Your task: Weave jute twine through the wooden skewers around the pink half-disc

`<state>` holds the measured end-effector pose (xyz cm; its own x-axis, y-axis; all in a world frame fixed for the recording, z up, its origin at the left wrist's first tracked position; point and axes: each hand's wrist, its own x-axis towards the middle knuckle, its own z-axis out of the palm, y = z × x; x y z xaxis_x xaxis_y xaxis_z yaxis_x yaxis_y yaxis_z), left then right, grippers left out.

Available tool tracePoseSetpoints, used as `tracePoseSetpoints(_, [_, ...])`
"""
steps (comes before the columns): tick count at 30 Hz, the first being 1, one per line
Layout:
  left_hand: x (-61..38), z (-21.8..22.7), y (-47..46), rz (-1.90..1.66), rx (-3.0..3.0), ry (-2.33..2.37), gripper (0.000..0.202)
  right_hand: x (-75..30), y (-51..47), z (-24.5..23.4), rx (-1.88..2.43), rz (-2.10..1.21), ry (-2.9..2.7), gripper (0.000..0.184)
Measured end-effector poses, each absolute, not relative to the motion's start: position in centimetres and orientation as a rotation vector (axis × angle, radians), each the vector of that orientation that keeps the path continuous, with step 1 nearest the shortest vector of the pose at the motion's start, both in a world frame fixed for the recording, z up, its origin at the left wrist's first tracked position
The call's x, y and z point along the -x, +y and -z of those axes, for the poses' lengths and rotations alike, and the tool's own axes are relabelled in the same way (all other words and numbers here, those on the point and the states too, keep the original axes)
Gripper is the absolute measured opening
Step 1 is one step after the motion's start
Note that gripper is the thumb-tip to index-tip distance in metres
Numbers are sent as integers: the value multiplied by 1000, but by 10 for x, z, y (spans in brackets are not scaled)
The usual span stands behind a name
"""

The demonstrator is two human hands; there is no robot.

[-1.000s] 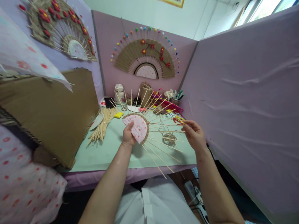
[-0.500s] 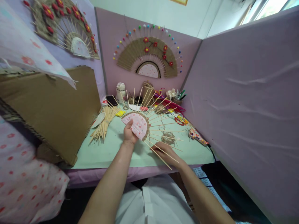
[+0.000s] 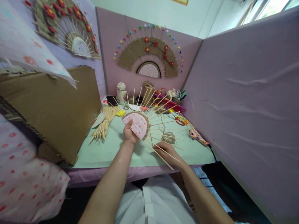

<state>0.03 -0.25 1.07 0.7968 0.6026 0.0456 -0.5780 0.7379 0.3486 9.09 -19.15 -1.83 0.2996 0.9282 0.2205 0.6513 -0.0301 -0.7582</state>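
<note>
My left hand (image 3: 128,134) grips a half-made fan (image 3: 138,124): a pink spotted half-disc edged with twine, with several thin wooden sticks (image 3: 163,125) fanning out from it. It is held tilted above the pale green table (image 3: 109,149). My right hand (image 3: 168,152) sits low beside the fan's lower sticks, fingers curled around them near the table's front edge. A strand of twine (image 3: 168,137) lies in a loose coil just beyond that hand.
A bundle of spare sticks (image 3: 105,123) lies left of the fan beside a large cardboard sheet (image 3: 51,105). Jar (image 3: 121,92), twine spool (image 3: 147,90), scissors (image 3: 181,120) and pens crowd the back. Finished fans (image 3: 149,57) hang on the pink partitions.
My right hand dropped from the fan's right-hand stick tips to the lower sticks near the table's front edge. The left hand kept its hold on the fan.
</note>
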Motion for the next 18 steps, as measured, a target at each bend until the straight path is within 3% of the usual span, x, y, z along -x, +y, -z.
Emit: tracePoseSetpoints(18, [1,-11,-3,-621,-404,115,39,-113,-208,3,1786,-476,-1245,25])
